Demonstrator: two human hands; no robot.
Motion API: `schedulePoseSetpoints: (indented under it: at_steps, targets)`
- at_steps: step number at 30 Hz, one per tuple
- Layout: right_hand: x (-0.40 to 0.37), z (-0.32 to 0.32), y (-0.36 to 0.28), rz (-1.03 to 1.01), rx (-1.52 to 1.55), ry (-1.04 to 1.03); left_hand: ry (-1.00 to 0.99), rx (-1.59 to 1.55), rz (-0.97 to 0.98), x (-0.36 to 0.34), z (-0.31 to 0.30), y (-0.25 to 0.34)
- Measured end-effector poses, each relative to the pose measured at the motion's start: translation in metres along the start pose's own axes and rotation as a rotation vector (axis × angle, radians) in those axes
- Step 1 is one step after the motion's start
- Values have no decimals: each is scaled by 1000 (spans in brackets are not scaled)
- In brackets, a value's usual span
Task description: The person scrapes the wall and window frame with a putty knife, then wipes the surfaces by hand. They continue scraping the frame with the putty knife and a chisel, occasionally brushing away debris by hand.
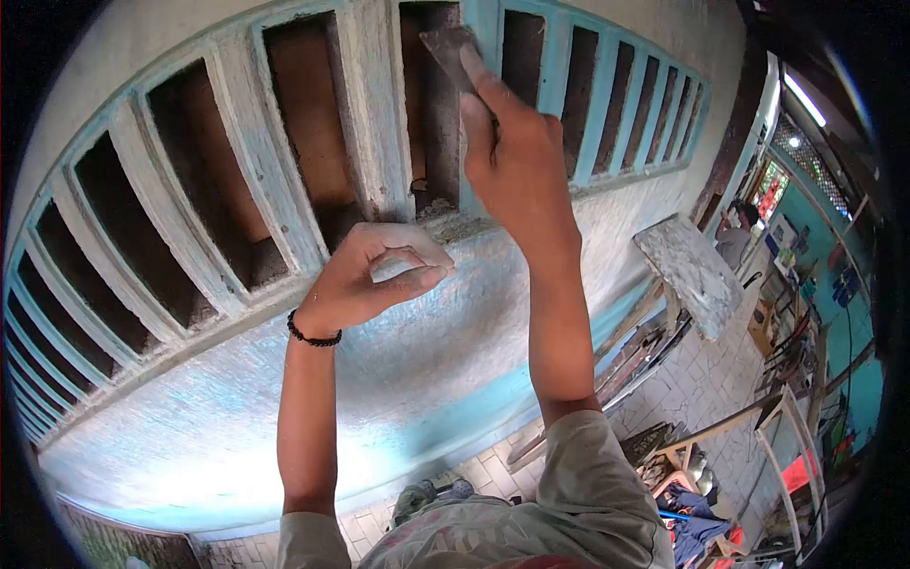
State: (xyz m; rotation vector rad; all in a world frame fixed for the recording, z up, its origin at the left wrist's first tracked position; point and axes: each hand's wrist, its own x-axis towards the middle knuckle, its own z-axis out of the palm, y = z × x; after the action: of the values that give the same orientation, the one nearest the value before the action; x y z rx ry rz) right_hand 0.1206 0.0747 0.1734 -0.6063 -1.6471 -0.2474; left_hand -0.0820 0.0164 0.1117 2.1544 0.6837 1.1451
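Observation:
My right hand (519, 175) grips a flat scraper (445, 45), its wide dark blade up against a slat of the vent grille (365, 104). One finger lies stretched along the blade. Lower and to the left, my left hand (365, 275), with a black beaded bracelet (313, 332) on the wrist, is at the grille's sill. Its thumb and fingers curl together in a pinch; whatever is between the tips, if anything, is too small to make out. Near my hands the slats are bare and greyish, while those farther right still show light blue paint (597, 104).
Below the grille runs a patchy blue-white wall (379, 379). To the right stands a paint-spattered board (692, 270) on a wooden support. Farther off, another person (735, 232) is among clutter. A wooden frame (787, 446) and dark cloth (697, 531) are at lower right.

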Motion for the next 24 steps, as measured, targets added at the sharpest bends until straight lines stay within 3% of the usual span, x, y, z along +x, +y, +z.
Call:
schedulePoseSetpoints:
  at_steps: [5, 8, 11, 12, 15, 18, 21, 24]
  targets:
    - [1, -3, 4, -85, -61, 12, -2, -34, -18, -1, 0, -2]
    - [2, -15, -6, 10, -106, -75, 27, -21, -40, 0, -1, 0]
    - [20, -9, -1, -28, 3, -30, 21, 14, -42, -1, 0, -1]
    - [20, -5, 4, -68, -120, -6, 24, 9, -45, -1, 0, 0]
    - [16, -14, 7, -103, -23, -41, 28, -15, -23, -1, 0, -6]
    - [22, -25, -5, 89, -1, -172, 23, -13, -3, 0, -2, -7]
    - [29, -8, 16, -186, -164, 7, 29, -14, -20, -1, 1, -7]
    - [27, -22, 14, -137, -120, -87, 27, -9, -11, -2, 0, -9]
